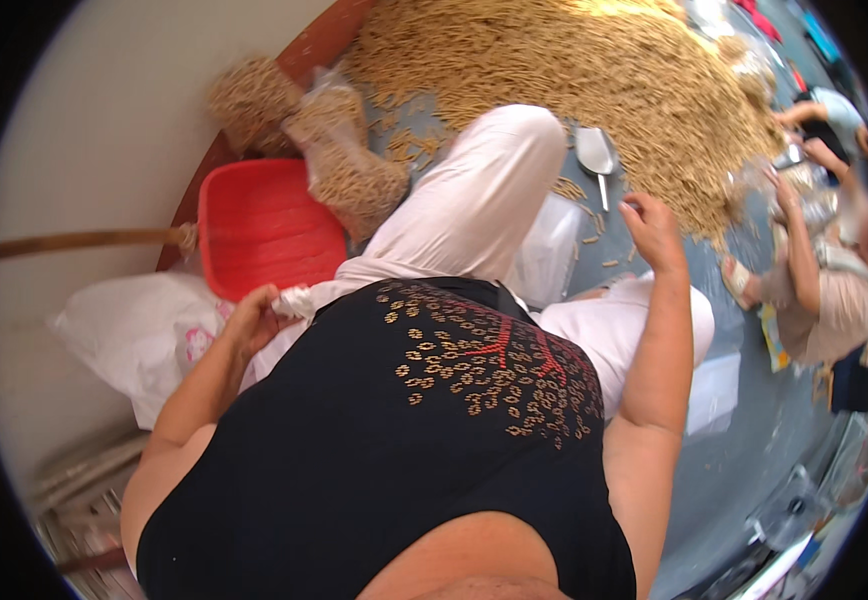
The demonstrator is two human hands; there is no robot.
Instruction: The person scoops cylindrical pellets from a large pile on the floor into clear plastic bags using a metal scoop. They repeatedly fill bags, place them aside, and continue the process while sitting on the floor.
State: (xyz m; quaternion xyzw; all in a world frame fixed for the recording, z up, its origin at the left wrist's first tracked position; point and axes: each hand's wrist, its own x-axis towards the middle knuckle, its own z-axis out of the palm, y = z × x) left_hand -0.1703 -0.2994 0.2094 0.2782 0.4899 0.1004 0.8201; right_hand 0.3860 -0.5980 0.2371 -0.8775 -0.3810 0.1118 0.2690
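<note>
At my left hip, my left hand (257,322) is closed on a crumpled white piece (294,301), which looks like thin plastic or tissue. My right hand (655,232) hovers by my right knee with its fingers curled inward; whether anything sits in them is hidden. Just beyond it a metal scoop (596,152) lies with its handle toward me, apart from my fingers. A wide heap of tan, stick-shaped pieces (574,75) spreads over the floor ahead. Between my legs stands a translucent white bag or container (548,245).
Left of my leg are a red plastic dustpan (269,225) with a wooden handle (84,243) and clear bags of tan sticks (339,150). A white plastic bag (139,330) lies by the wall. At the right, another person (829,290) sits beside the heap, handling clear bags.
</note>
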